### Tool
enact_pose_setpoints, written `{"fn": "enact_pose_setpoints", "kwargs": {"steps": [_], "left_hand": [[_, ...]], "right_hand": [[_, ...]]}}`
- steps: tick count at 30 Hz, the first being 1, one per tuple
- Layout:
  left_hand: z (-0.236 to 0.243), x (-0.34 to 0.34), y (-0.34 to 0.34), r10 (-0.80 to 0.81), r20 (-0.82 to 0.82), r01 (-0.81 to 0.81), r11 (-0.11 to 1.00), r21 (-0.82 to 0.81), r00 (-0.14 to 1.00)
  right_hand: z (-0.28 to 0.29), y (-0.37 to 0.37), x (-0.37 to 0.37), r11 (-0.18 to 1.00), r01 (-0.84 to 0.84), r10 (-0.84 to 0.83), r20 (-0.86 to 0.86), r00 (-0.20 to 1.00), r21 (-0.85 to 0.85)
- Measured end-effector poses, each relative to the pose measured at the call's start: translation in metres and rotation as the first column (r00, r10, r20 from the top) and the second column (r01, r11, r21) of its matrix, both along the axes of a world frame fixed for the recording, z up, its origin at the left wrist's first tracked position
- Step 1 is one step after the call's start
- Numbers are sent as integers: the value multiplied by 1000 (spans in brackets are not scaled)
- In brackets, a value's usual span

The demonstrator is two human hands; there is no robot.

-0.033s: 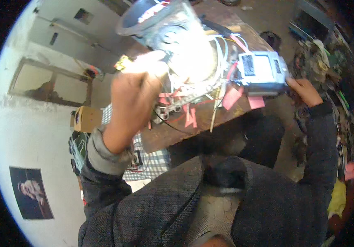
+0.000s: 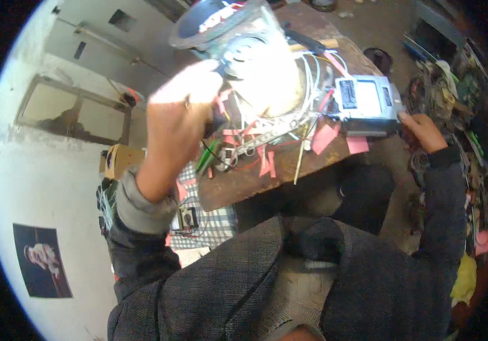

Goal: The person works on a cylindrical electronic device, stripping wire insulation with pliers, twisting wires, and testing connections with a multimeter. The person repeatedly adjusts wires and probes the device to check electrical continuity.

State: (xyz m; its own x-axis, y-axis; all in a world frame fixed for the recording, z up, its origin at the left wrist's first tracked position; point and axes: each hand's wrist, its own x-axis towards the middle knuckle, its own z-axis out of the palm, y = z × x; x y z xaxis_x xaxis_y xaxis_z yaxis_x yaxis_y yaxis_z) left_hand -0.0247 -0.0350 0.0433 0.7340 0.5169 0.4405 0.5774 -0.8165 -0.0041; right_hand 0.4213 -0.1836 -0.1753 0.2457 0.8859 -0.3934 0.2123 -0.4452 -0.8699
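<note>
My right hand (image 2: pixel 424 133) grips the right edge of a grey box-shaped electrical unit (image 2: pixel 369 125), thumb on top, the other fingers partly hidden. It has a white panel, a label and wires on its left side. My left hand (image 2: pixel 177 116) is raised over the table's left side, its fingers closed and washed out by glare; what they hold is hidden. A dark piece shows by its fingertips. Beside it stands a large round-bodied machine (image 2: pixel 247 54) with a wide dark bowl-like top, its middle lost in glare. A green object (image 2: pixel 207 157) shows below my left wrist.
On the worn wooden table (image 2: pixel 232 190) lie pale wires, a metal strip (image 2: pixel 269 135) and pink paper pieces (image 2: pixel 324 136). A black-handled tool (image 2: pixel 303 41) lies behind. At left, a small meter-like device (image 2: pixel 187 219) rests on checked cloth (image 2: pixel 217 223). Clutter (image 2: pixel 454 96) fills the right side.
My left hand has shifted slightly, and the green object and pink strips beside it now show. The yellow piece seen by that hand is out of sight. My right hand keeps its hold.
</note>
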Motion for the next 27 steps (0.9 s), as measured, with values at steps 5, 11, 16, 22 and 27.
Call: {"fn": "enact_pose_setpoints", "kwargs": {"steps": [5,11,16,22,27], "left_hand": [[31,-23,61,241,249,-199,963,-183,938],[47,-14,90,34,173,-9,989,-146,984],[53,-18,111,-42,82,58,980,-191,996],[64,-15,117,-23,-28,18,985,-173,999],[70,-8,113,71,-138,-85,991,-99,988]], "right_hand": [[-9,-1,1,999,9,-10,41,999,41],[-16,-1,4,999,2,-4,47,999,45],[-12,-2,0,999,4,-6,52,999,44],[-14,0,2,999,3,-4,18,1000,33],[-10,-3,0,996,-47,45,31,999,80]]}}
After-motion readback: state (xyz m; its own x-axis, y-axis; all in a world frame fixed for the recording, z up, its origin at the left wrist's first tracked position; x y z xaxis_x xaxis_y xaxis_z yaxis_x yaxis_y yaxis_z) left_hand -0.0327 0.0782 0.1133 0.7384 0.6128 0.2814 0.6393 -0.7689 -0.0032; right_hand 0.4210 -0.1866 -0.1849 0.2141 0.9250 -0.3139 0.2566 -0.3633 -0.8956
